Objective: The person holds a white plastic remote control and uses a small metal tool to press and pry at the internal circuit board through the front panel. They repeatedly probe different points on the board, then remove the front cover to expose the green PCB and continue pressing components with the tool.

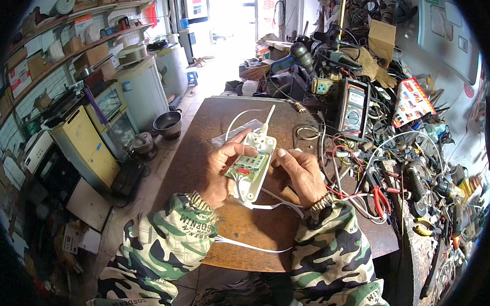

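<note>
My left hand (219,169) is closed around a small green circuit board (250,162) with pale parts and a red component on it. The board sits tilted over an open white plastic housing (262,189), part of it past the housing's left side. A white cable (267,119) comes out of the far end, and white wires leave the near end. Close by the housing's right edge is my right hand (303,174), its thumb raised and its fingers curled in. Whatever those fingers hold, if anything, is hidden.
The brown wooden table (195,136) carries a clear plastic bag (234,132). Along its right stand a multimeter (354,109), red-handled pliers (379,202) and heaps of cables and tools. Appliances and a black bowl (168,125) line the left side.
</note>
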A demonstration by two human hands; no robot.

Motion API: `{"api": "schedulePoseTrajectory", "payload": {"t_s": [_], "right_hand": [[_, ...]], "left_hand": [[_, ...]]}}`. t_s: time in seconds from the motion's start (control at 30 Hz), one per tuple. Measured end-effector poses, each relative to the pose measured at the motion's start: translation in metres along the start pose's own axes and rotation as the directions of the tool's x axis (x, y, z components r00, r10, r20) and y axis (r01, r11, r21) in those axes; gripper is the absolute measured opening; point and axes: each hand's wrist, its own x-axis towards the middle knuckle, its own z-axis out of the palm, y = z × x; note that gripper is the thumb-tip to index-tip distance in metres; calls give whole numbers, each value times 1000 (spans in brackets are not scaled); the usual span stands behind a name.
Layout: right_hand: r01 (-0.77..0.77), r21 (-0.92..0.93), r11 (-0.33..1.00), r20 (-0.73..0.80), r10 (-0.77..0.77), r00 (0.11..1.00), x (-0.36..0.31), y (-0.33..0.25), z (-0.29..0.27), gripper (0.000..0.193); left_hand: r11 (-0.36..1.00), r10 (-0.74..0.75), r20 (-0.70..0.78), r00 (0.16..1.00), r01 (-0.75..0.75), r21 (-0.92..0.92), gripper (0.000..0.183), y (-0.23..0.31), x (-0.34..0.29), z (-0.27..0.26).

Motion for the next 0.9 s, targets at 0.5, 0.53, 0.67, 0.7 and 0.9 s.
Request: {"api": "schedulePoseTrajectory", "payload": {"t_s": [0.5, 0.53, 0.67, 0.7, 0.9], "right_hand": [[36, 360, 932, -11, -35, 999, 6, 17, 1, 27], [31, 339, 940, -22, -25, 999, 8, 18, -2, 26], [92, 225, 970, -129, -64, 990, 4, 8, -1, 23], [105, 202, 974, -152, -75, 985, 5, 11, -1, 23], [118, 195, 974, -197, -79, 977, 6, 9, 2, 24]], "left_hand": [[986, -137, -159, 978, 150, 73, 30, 12, 3, 11], [980, -148, -188, 971, 169, 101, 27, 14, 3, 8], [966, -121, -220, 968, 166, 196, 21, 18, 0, 6], [952, -134, -225, 965, 189, 241, 23, 26, -1, 10], [548, 187, 96, 978, -185, 816, 53, 30, -6, 23]]}}
